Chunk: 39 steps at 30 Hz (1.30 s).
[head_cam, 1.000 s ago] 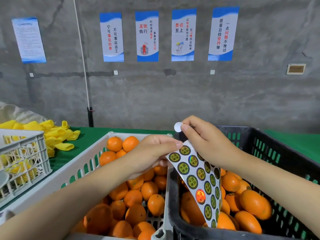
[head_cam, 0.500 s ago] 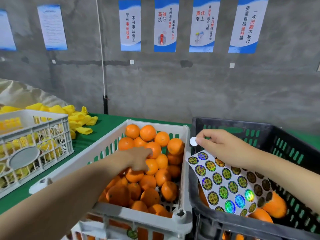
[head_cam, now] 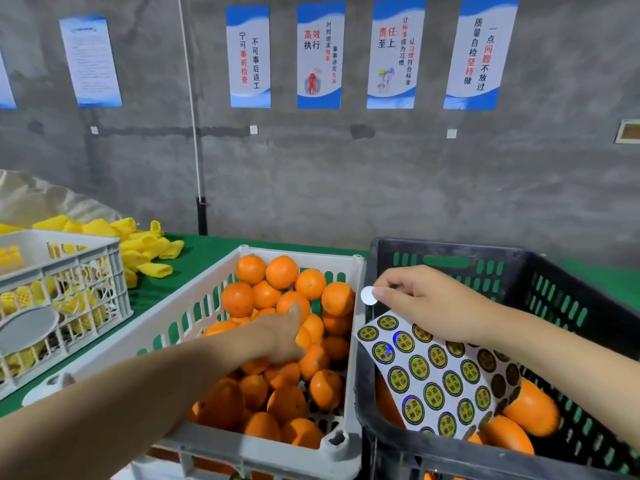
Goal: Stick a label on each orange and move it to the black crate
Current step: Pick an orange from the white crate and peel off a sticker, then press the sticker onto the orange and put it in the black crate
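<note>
Far left: a small grey crate point(head_cam: 69, 292) of yellow foam sleeves is noted. More sleeves point(head_cam: 145, 244) lie loose on the green table at its 1 o'clock.

Next, the white crate point(head_cam: 301, 253) is seen heaped with oranges; no labels are made out on them. The left hand point(head_cam: 282, 339) is reached into the heap. One finger is seen straight, laid on an orange point(head_cam: 294, 301) at the hand's 12 o'clock, and nothing is seen gripped. The other fingers are hidden behind the hand's own back.

The label point(head_cam: 368, 295) is held at 3 o'clock of that orange, above the rims where the two crates meet. It is pinched between thumb and forefinger of the right hand point(head_cam: 426, 303), blank side shown. The label sheet point(head_cam: 436, 372) is held under the same hand and hangs toward 5 o'clock into the black crate point(head_cam: 561, 282). A few oranges are seen there, partly covered by the sheet and cut off at the frame's bottom edge.

Judgement: the orange is nearer the left hand; the label is near it but apart. The coming move is taken to turn on the fruit being brought toward 3 o'clock to meet the label. The fruit is round, so no long axis is reckoned. Whether the crated oranges carry labels cannot be made out.
</note>
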Available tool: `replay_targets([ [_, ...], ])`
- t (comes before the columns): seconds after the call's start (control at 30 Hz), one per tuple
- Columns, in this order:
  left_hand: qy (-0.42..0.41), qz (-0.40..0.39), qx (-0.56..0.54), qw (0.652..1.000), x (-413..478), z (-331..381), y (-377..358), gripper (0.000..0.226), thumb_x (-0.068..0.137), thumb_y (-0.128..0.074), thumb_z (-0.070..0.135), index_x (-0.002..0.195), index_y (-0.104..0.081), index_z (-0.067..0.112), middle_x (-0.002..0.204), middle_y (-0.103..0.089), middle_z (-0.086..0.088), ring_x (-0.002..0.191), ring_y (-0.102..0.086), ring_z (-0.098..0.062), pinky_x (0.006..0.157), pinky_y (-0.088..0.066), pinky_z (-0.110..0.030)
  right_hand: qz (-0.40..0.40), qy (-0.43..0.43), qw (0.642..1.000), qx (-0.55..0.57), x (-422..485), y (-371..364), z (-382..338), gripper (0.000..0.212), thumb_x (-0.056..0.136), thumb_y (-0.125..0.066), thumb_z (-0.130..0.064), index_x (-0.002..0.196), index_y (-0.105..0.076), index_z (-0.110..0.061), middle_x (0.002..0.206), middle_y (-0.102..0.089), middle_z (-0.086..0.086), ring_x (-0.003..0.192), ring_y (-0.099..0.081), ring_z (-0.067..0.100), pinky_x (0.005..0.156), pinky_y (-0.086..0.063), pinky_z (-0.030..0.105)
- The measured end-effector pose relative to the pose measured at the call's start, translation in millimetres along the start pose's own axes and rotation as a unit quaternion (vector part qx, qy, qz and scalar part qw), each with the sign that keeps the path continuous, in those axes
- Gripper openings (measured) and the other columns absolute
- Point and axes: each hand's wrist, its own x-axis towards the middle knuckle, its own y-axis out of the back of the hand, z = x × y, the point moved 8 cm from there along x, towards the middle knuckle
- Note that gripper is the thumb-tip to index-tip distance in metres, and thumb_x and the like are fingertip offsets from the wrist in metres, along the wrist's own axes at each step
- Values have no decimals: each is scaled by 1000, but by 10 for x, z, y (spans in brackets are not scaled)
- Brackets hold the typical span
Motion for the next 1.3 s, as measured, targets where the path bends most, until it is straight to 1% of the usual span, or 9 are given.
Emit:
replay_targets([
  [0.13, -46, 27, -90, 994, -134, 198, 390, 52, 81, -48, 63, 116, -34, 26, 80, -55, -2, 73, -55, -18, 63, -43, -37, 23, -8, 1000, 5, 8, 52, 57, 25, 100, -50, -38, 86, -68, -30, 55, -52, -3, 51, -42, 11, 54, -41, 33],
  [0.27, -97, 182, -158, 966, -349, 365, 954, 44, 77, -28, 63, 98, -47, 30, 83, -61, -2, 83, -58, -25, 74, -49, -42, 40, -10, 999, -12, 15, 95, 92, 24, 97, -56, -40, 80, -69, -27, 52, -53, -11, 46, -42, 3, 50, -39, 20],
  [0.37, -130, 322, -173, 922, -588, 402, 1240, 54, 77, -26, 62, 108, -51, 26, 72, -62, -3, 74, -59, -25, 69, -49, -44, 90, -15, 996, -23, 21, 207, 91, 19, 94, -60, -35, 79, -69, -28, 50, -54, -13, 45, -43, 2, 49, -40, 19],
  [0.47, -175, 382, -192, 887, -766, 489, 1372, 57, 81, -31, 63, 123, -48, 29, 65, -52, 10, 67, -53, -12, 62, -42, -34, 153, -13, 985, -80, -5, 391, 22, 15, 92, -60, -31, 79, -66, -32, 50, -54, -15, 46, -45, 4, 57, -49, 31],
  [0.6, -226, 395, -182, 872, -900, 666, 1413, 63, 84, -35, 63, 135, -44, 28, 98, -52, 20, 85, -53, -9, 71, -39, -27, 231, 12, 958, -172, -91, 598, -168, 18, 92, -59, -35, 74, -58, -38, 53, -53, -25, 54, -50, 3, 55, -46, 30],
  [0.8, -266, 395, -164, 864, -999, 827, 1422, 63, 86, -40, 60, 137, -47, 24, 122, -62, 6, 99, -55, -8, 76, -38, -24, 291, 68, 928, -224, -210, 673, -434, 8, 89, -68, -32, 84, -72, -29, 41, -35, -16, 44, -41, 4, 48, -39, 26],
  [1.1, -266, 383, -165, 869, -1003, 857, 1398, 63, 88, -38, 62, 138, -46, 25, 123, -61, 7, 103, -58, -10, 78, -45, -27, 179, 102, 970, -126, -142, 471, -430, 16, 92, -62, -33, 99, -76, -30, 53, -55, -13, 59, -57, 10, 61, -51, 41],
  [1.2, -267, 385, -174, 866, -1018, 856, 1393, 64, 90, -35, 62, 140, -44, 23, 125, -61, 5, 104, -58, -11, 79, -48, -29, 155, 114, 979, -73, -139, 466, -413, 19, 95, -60, -38, 106, -75, -38, 69, -68, -20, 72, -66, 4, 68, -55, 33],
  [1.3, -254, 385, -195, 866, -1005, 831, 1406, 66, 91, -32, 64, 141, -40, 23, 117, -60, 8, 99, -57, -10, 77, -47, -30, 130, 118, 984, -23, -138, 444, -406, 34, 98, -49, -53, 77, -73, -44, 55, -57, -12, 53, -55, 1, 53, -45, 18],
])
